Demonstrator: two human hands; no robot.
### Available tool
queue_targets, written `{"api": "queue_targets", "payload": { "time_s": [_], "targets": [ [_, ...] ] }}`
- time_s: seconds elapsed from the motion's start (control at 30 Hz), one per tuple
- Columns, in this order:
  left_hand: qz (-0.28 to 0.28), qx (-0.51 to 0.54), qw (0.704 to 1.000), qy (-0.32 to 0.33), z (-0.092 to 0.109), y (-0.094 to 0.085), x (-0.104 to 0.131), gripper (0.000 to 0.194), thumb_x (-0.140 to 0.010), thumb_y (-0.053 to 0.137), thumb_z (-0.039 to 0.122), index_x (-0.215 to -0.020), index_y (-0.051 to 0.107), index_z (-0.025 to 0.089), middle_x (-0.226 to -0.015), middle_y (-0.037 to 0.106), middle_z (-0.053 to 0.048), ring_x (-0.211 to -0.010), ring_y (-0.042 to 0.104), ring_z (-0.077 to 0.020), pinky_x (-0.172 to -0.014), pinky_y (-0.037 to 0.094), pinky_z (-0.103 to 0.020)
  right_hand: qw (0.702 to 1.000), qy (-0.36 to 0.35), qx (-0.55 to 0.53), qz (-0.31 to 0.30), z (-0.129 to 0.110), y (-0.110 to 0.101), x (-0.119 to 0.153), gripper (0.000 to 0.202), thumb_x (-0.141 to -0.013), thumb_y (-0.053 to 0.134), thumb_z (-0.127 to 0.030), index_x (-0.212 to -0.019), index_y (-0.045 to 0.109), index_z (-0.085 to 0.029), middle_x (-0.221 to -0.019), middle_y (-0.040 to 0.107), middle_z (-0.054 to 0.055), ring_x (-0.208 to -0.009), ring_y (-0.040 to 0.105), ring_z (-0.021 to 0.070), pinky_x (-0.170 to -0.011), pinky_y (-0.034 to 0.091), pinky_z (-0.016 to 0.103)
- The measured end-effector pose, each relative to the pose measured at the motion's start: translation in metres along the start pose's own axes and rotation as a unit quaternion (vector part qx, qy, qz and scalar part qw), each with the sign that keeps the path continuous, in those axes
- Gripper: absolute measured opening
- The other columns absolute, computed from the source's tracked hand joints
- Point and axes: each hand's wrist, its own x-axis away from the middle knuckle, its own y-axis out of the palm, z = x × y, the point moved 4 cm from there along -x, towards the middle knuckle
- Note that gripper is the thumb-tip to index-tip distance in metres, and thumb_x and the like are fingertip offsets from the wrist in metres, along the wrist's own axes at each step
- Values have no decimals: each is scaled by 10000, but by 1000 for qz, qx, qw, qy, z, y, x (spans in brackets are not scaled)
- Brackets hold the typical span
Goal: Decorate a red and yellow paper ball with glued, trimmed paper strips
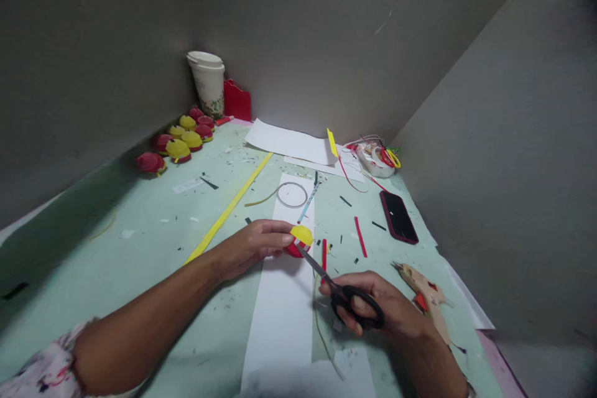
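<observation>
Over the white paper strip (280, 323), my left hand (257, 242) pinches a small red and yellow piece (302, 235). The black-handled scissors (357, 306) are in my right hand (368, 298), with fingers in the loops. Their blades point up and left, and the tips touch or nearly touch the piece's lower part. A red strip (324, 256) lies just right of the piece. Beyond my left hand are a wire ring (292, 194) and a patterned light blue stick (306, 204).
Several red and yellow pieces (178, 150) sit at the back left beside white cups (209, 84). A long yellow strip (233, 203) crosses the table. At right are a phone (398, 216), a glue gun (426, 298) and a plastic container (374, 158). Paper scraps are scattered about.
</observation>
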Motion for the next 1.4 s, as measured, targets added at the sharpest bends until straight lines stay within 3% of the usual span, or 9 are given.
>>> {"api": "queue_targets", "payload": {
  "time_s": [0.43, 0.83, 1.1, 1.4],
  "targets": [
    [1, -2, 1000, -5, -1, 0, 0, 401, -686, 836, 340, -1030, 760, 148, -1023, 743, -113, -960, 626, -244, -918, 413, -388, 1000, -16, -15, 5, -2, 4, 0, 483, -814, 759, -467, -1161, 725, -132, -633, 547, -9, -524, 404, 63, -495, 313, 183],
    [7, 5, 1000, -6, -1, 1, -1, 395, -675, 848, 331, -1016, 763, 151, -1018, 746, -110, -964, 621, -244, -919, 407, -390, 999, -2, -3, 38, -2, 2, 2, 527, -784, 779, -484, -1155, 728, -113, -606, 507, -20, -529, 418, 80, -505, 326, 207],
    [31, 22, 999, 7, -4, -5, -2, 364, -688, 847, 326, -1002, 768, 161, -1054, 747, -104, -981, 619, -238, -920, 407, -371, 999, 14, 37, 10, -6, 7, 6, 518, -746, 806, -486, -1150, 738, -169, -690, 578, 6, -598, 475, 100, -553, 373, 220],
    [37, 31, 999, 4, 0, -3, -1, 388, -679, 846, 314, -1003, 761, 119, -1006, 749, -121, -923, 619, -230, -854, 410, -347, 998, -6, 53, 41, -10, -8, 15, 487, -762, 795, -480, -1147, 743, -186, -703, 590, 10, -586, 495, 99, -532, 338, 212]
  ]
}}
